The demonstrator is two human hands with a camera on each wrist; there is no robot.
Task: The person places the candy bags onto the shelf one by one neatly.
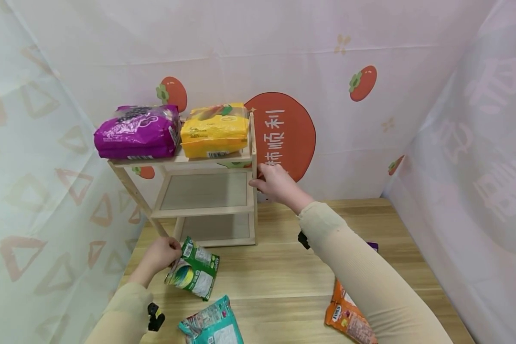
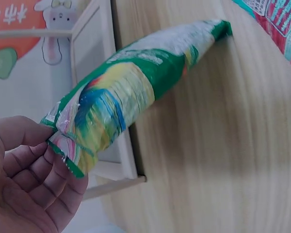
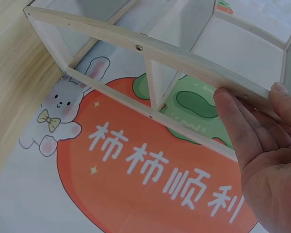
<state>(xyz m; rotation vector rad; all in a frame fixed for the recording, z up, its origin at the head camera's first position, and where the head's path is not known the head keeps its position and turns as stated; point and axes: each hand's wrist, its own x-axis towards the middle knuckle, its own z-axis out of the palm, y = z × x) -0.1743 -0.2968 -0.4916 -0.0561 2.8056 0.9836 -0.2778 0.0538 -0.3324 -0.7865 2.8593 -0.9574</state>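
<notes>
Down at seven o'clock in the head view, just in front of the rack [image 1: 202,211], my left hand [image 1: 160,253] pinches the green bag [image 1: 198,273] by its sealed end, thumb against fingers. The left wrist view shows the bag slanting out past my grip, though I cannot tell whether its far end touches the table [image 1: 284,282]. Just off centre towards four o'clock, my right hand [image 1: 280,184] grips the rack's post [image 3: 184,63], thumb on one side and fingers on the other. The purple bag [image 1: 137,136] and yellow bag [image 1: 215,134] sit side by side towards ten o'clock on the top shelf [image 1: 155,163]; the teal bag [image 1: 215,322] lies at half past six and the orange bag [image 1: 350,320] at five. I take this step as picking up the green bag for shelving while I steady the rack. The next move, I judge, calls for lifting it towards twelve o'clock, levelling it and sliding it onto the middle shelf [image 1: 204,191] or bottom shelf [image 1: 217,227] without snagging its end
</notes>
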